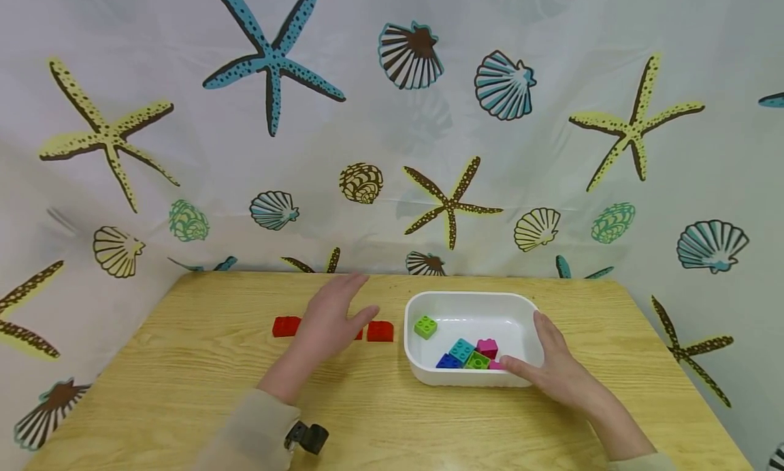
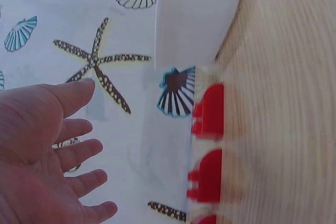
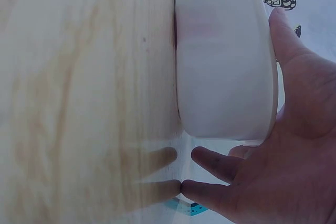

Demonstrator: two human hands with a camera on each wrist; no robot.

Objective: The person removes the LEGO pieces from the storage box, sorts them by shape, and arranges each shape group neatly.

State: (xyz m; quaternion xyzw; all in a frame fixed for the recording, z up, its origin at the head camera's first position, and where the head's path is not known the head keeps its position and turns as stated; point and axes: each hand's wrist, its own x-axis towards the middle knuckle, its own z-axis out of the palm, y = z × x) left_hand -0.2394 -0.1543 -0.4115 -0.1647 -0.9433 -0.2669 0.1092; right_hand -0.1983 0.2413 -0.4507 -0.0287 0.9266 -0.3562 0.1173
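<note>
My left hand (image 1: pixel 327 318) hovers over a row of red toy building bricks (image 1: pixel 380 331), hiding part of the row. Its fingers are extended and hold nothing; the left wrist view shows them apart from the red bricks (image 2: pixel 212 111). At the right end of a white tray (image 1: pixel 468 381), my right hand (image 1: pixel 560 369) rests against the rim and side. The right wrist view shows its thumb along the rim and its fingers spread beside the tray's outer wall (image 3: pixel 226 66). In the tray lie a green brick (image 1: pixel 425 327), a light blue brick (image 1: pixel 462 350) and several others.
Wood-grain table (image 1: pixel 380 423) lies under everything. A white cloth (image 1: pixel 367 131) printed with starfish and shells hangs behind and at both sides. A dark wrist device (image 1: pixel 306 435) sits at my left sleeve. The tray stands just right of the red row.
</note>
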